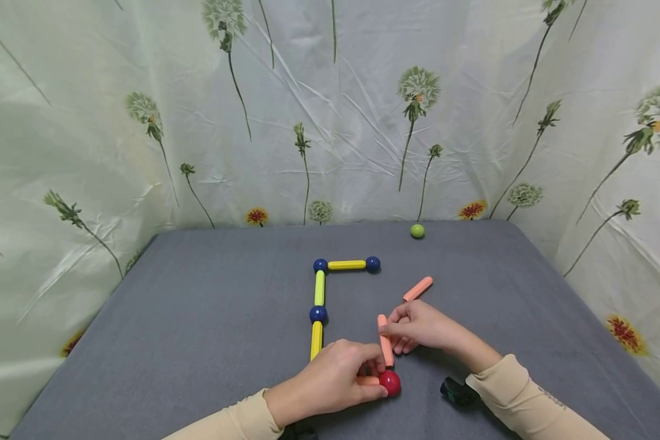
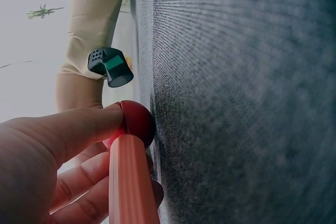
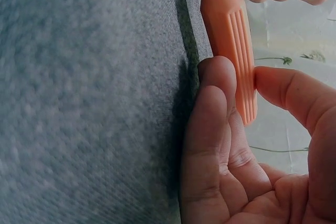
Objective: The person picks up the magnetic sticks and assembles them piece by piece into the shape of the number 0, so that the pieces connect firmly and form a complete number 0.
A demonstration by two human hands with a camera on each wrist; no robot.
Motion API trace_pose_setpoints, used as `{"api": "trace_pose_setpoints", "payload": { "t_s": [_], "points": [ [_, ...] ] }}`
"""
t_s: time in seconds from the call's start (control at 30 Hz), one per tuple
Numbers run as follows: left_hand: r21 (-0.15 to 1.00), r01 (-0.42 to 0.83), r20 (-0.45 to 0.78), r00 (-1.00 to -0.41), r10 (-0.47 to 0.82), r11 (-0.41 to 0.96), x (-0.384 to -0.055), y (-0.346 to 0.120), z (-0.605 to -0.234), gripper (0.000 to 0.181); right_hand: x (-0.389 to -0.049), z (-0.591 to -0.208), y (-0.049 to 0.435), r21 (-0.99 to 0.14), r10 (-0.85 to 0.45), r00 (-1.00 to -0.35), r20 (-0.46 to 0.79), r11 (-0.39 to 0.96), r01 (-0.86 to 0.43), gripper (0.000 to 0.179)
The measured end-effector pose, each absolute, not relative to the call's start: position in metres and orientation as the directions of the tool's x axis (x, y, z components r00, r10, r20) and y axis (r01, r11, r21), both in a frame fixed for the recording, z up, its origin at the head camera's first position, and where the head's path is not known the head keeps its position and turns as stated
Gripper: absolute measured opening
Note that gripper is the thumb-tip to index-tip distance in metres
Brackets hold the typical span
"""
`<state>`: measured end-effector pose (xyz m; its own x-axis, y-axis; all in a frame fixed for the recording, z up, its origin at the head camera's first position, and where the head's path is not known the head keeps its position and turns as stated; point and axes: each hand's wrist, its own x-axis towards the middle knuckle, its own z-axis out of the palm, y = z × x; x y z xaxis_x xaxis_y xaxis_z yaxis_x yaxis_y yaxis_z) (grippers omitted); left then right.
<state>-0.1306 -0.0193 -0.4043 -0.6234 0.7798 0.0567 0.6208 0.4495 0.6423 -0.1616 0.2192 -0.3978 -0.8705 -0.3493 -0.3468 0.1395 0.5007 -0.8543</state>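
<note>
My left hand point(image 1: 332, 376) pinches a red ball point(image 1: 390, 384) between thumb and fingers, low on the grey table. An orange ribbed rod point(image 2: 129, 182) meets that ball and runs back beneath the left hand. Just beyond, my right hand point(image 1: 418, 327) holds a second orange rod point(image 3: 231, 40) between thumb and fingertips. Its dark-tipped near end is close above the red ball, with a small gap. Left of the hands lies a chain: a yellow rod point(image 1: 316, 340), a blue ball point(image 1: 318, 314), a lime rod point(image 1: 319, 288), another blue ball point(image 1: 321, 266), a yellow rod point(image 1: 346, 265) and an end blue ball point(image 1: 373, 264).
A loose orange rod point(image 1: 418, 289) lies just past the right hand. Near the far edge of the grey table point(image 1: 198, 318) sits a green ball point(image 1: 417, 231). A black device point(image 1: 458, 391) is at the right wrist. A flower-patterned curtain point(image 1: 352, 122) hangs behind.
</note>
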Motion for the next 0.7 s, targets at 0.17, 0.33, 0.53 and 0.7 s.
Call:
{"api": "trace_pose_setpoints", "payload": {
  "t_s": [0.17, 0.33, 0.53, 0.7],
  "points": [
    [0.636, 0.635, 0.071, -0.614, 0.786, 0.438, -0.1305, -0.0195, -0.4058, 0.02, -0.1593, -0.3971, 0.2185, -0.859, -0.355, -0.87, -0.342, 0.495, 0.135, 0.029],
    [0.62, 0.665, 0.094, -0.591, 0.801, 0.417, -0.1312, -0.0163, -0.4074, 0.02, -0.1555, -0.3957, 0.2213, -0.859, -0.346, -0.873, -0.344, 0.491, 0.144, 0.027],
    [0.623, 0.657, 0.09, -0.599, 0.796, 0.424, -0.1313, -0.0179, -0.4069, 0.02, -0.157, -0.3959, 0.2184, -0.861, -0.36, -0.866, -0.347, 0.488, 0.142, 0.028],
    [0.636, 0.633, 0.062, -0.612, 0.788, 0.442, -0.1305, -0.0209, -0.4062, 0.019, -0.1566, -0.3985, 0.2149, -0.868, -0.371, -0.86, -0.35, 0.474, 0.148, 0.028]
  ]
}}
